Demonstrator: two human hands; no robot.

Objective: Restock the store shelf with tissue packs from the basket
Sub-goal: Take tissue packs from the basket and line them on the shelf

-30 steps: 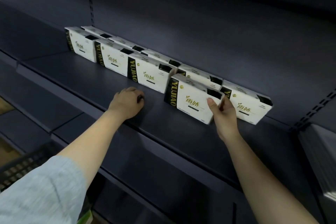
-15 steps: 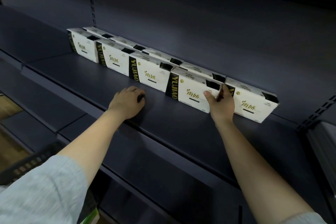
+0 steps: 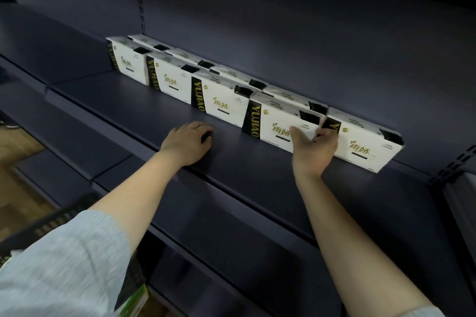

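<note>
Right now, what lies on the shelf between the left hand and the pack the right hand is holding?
Nothing: in the head view only bare dark shelf separates the left hand from the tissue pack gripped by the right hand.

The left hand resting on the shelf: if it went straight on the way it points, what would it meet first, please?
Probably the tissue pack third from the left in the front row. The left hand points toward the back of the shelf, with bare shelf between them; depth is hard to judge.
</note>
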